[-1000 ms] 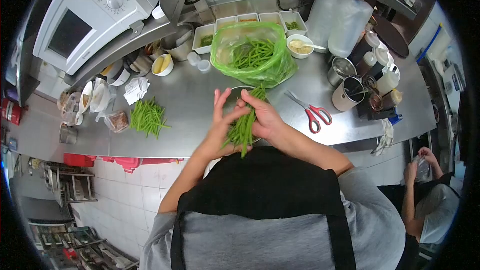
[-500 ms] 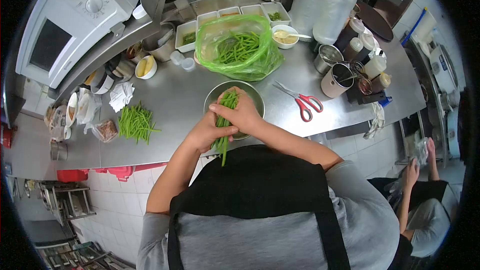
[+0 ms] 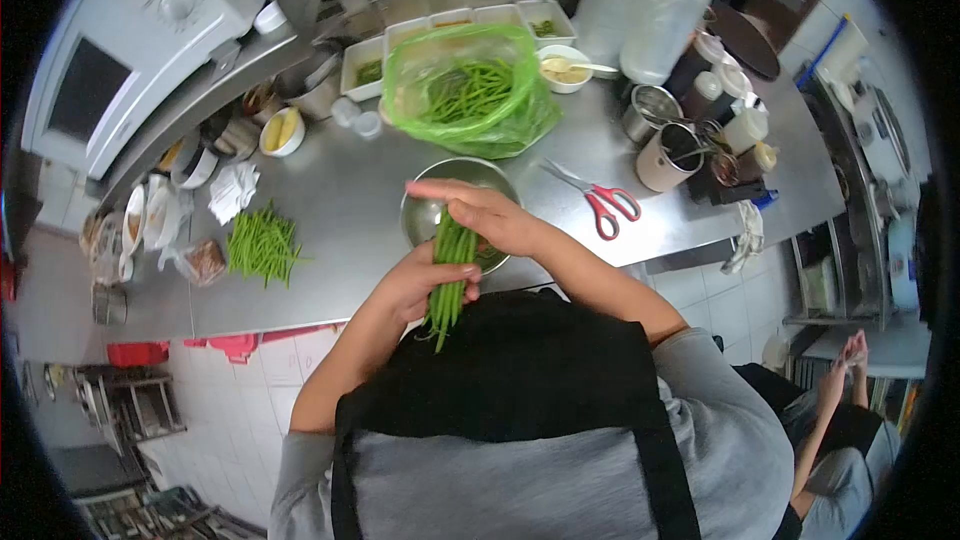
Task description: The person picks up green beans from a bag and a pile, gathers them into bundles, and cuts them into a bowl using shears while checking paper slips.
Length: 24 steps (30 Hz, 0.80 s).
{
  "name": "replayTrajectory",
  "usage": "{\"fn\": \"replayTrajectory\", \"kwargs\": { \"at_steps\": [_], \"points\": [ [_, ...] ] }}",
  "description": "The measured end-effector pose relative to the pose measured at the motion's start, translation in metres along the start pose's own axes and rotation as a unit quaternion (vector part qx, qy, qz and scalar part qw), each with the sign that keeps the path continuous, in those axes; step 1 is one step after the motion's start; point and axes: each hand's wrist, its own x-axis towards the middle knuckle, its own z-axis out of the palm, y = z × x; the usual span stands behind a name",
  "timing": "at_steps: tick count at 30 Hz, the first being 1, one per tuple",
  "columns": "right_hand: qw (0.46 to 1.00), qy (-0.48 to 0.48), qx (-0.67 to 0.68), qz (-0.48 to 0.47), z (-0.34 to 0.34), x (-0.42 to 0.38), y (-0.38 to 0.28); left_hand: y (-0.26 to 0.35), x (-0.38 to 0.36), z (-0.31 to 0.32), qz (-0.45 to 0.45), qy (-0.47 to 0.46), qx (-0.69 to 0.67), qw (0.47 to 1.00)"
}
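The biggest thing is the shiny metal counter [image 3: 340,230], which runs from left to right. Next comes the big white machine [image 3: 150,30] with round dials, at the far left. The green plastic bag [image 3: 530,132] sits at the far middle, wide open, with lots of green beans [image 3: 472,88] in it. Behind the bag is a row of white tubs. On the near side of the bag, the round metal bowl [image 3: 480,172] sits partly under the hands. The right hand [image 3: 495,222] has just opened out: its fingers were curled round the beans, and now they are straight and flat over the bowl. Its palm side seems to touch the top of the bunch. That means the left hand [image 3: 405,285] now seems to do most of the holding. It is closed round the bunch of green beans [image 3: 452,240], with its thumb across the front. The bunch is at the near side of the bowl, and its low ends poke out by the black apron [image 3: 520,370]. A loose pile of beans [image 3: 263,245] lies to the left. The red scissors [image 3: 608,204] lie to the right with their blades a bit open. The small crumpled paper [image 3: 233,190] is just beyond the pile.
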Motion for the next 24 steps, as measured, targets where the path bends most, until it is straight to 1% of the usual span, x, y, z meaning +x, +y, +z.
{"fn": "replayTrajectory", "kwargs": {
  "at_steps": [1, 2, 5, 7, 9, 10, 11, 14, 17, 18, 21, 23, 24],
  "points": [
    [0.995, 0.07, -0.042, -0.063, -0.002, -0.003, -0.003, 0.0, 0.0, -0.002, -0.002, 0.001, -0.02, 1.0],
    [0.983, 0.15, -0.058, -0.085, -0.007, -0.007, -0.001, -0.003, -0.002, -0.007, 0.003, -0.005, -0.066, 0.998],
    [0.962, 0.173, -0.198, 0.076, -0.049, -0.05, -0.006, -0.016, -0.009, -0.006, 0.049, 0.043, -0.081, 0.995],
    [0.893, 0.225, -0.356, 0.162, -0.08, -0.094, 0.012, -0.022, -0.009, -0.01, 0.055, 0.048, -0.088, 0.993],
    [0.776, 0.277, -0.506, 0.255, -0.093, -0.136, 0.021, -0.024, -0.009, -0.015, 0.06, 0.04, -0.113, 0.991],
    [0.754, 0.295, -0.541, 0.227, -0.097, -0.155, 0.029, -0.023, -0.01, -0.013, 0.06, 0.065, -0.104, 0.991],
    [0.731, 0.312, -0.573, 0.199, -0.099, -0.167, 0.034, -0.02, -0.009, -0.015, 0.061, 0.062, -0.091, 0.992],
    [0.729, 0.301, -0.559, 0.254, -0.1, -0.179, 0.031, -0.015, -0.011, -0.023, 0.075, 0.067, -0.066, 0.993],
    [0.683, 0.225, -0.598, 0.355, -0.101, -0.18, 0.021, -0.008, -0.011, -0.027, 0.097, 0.086, -0.041, 0.991],
    [0.665, 0.198, -0.619, 0.368, -0.098, -0.177, 0.011, -0.009, -0.012, -0.03, 0.101, 0.094, -0.029, 0.99],
    [0.705, 0.228, -0.528, 0.416, -0.089, -0.181, -0.004, 0.0, -0.017, -0.027, 0.113, 0.124, -0.007, 0.986],
    [0.815, 0.27, -0.354, 0.372, -0.08, -0.19, -0.014, 0.006, -0.015, -0.024, 0.128, 0.138, 0.005, 0.982],
    [0.877, 0.276, -0.204, 0.337, -0.07, -0.19, -0.019, 0.008, -0.014, -0.025, 0.137, 0.142, 0.014, 0.98]
  ]
}}
